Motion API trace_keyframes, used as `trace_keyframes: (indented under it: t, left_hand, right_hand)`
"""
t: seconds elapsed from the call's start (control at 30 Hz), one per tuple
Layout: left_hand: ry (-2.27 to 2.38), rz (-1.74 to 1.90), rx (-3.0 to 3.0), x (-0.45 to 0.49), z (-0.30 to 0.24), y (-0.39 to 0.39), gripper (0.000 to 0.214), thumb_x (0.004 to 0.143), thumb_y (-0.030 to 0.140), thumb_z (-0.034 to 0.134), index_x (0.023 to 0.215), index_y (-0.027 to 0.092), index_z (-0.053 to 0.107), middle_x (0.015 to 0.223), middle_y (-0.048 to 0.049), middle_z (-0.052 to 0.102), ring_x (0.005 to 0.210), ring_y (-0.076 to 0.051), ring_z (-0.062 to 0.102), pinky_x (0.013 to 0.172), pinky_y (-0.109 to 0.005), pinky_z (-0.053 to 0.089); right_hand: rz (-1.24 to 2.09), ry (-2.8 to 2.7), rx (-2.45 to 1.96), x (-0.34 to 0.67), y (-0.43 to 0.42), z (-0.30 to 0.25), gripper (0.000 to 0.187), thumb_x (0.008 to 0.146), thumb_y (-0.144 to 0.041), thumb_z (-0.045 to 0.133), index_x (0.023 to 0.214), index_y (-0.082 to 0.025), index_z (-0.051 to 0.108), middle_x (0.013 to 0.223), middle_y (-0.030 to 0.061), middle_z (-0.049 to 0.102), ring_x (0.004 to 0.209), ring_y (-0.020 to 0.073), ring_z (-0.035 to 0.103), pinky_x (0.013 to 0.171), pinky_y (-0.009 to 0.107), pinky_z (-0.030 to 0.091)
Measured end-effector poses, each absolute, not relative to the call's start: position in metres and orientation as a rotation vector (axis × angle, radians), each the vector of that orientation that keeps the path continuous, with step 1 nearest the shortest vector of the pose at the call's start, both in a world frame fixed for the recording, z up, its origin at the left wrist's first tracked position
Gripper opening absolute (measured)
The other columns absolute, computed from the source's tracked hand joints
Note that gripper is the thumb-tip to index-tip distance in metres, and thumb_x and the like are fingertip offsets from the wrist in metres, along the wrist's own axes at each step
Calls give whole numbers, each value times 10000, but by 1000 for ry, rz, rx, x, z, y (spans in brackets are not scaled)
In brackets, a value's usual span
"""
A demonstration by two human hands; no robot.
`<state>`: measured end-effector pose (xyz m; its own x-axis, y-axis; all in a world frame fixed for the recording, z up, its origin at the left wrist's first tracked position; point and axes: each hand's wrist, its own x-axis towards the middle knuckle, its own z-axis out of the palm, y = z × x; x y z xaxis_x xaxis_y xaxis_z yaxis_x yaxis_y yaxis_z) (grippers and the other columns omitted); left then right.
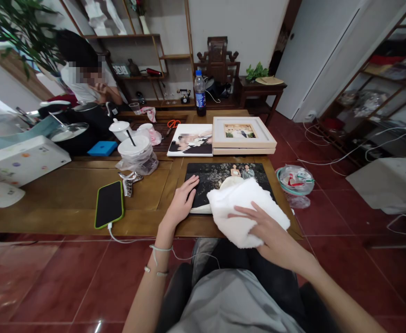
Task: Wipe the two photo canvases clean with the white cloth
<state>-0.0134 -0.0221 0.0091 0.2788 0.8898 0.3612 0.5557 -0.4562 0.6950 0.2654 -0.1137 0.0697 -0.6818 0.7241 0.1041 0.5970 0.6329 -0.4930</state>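
A dark photo panel [203, 182] with a couple printed near its top lies on the wooden table before me. My left hand [184, 201] rests at its left edge, fingers stretched out. Over the lower right of the panel is a white fluffy cloth [230, 217], bunched up and hanging past the table's front edge. My right hand [258, 224] presses on this cloth from above and holds it, fingers partly spread. The cloth and my hands hide part of the picture.
Behind the panel lie a framed photo [268, 134] and a white-edged print [208, 150]. A bottle [200, 99], orange-handled scissors [173, 123], a lidded cup [133, 145] and a charging phone [109, 204] are on the table [143, 203]. A bin [295, 180] stands right; a person sits far left.
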Motion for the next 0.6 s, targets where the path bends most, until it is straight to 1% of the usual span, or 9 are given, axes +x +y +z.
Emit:
trace_keyframes:
  t: [0.1,0.17,0.3,0.4,0.47,0.6]
  left_hand:
    - [1297,1026,2119,-14,10,-22,368,928,223,369,1255,177,530,1375,-89,483,1324,-194,372,1107,-418,284]
    - [1292,1029,2120,-14,10,-22,368,928,222,369,1257,178,528,1374,-88,484,1325,-192,370,1107,-418,284]
    - [1295,1028,2114,-14,10,-22,367,928,228,371,1257,181,528,1376,-86,482,1324,-190,371,1109,-419,279]
    - [1293,1025,2111,-14,9,-22,368,928,233,372,1259,190,526,1381,-80,477,1327,-189,367,1110,-419,275]
    - [1292,1023,2105,-14,9,-22,369,928,236,373,1262,198,524,1385,-77,472,1330,-189,362,1110,-419,275]
    - [1292,1017,2097,-15,8,-22,369,929,236,370,1265,211,521,1388,-71,469,1332,-191,359,1106,-426,277]
  right_hand:
    - [652,-2519,-1077,273,-95,68,456,561,20,377,887,-196,612,1402,67,446,1354,197,289,1120,494,213]
    - [619,-2521,-1130,273,-76,68,443,593,9,386,918,-193,608,1399,75,449,1354,206,290,1108,483,246]
    - [446,-2505,-1277,265,-29,65,474,630,-15,406,1036,-155,605,1368,126,478,1328,239,340,1108,487,223]
    - [383,-2502,-1313,260,9,60,504,652,-31,413,1108,-152,590,1324,115,528,1303,254,377,1108,499,202]
    - [362,-2499,-1312,258,28,57,498,668,-39,415,1119,-158,590,1324,106,531,1290,257,392,1104,507,195]
    - [263,-2534,-1320,252,37,55,482,655,-35,435,1095,-134,607,1387,139,454,1339,259,310,1093,525,189]
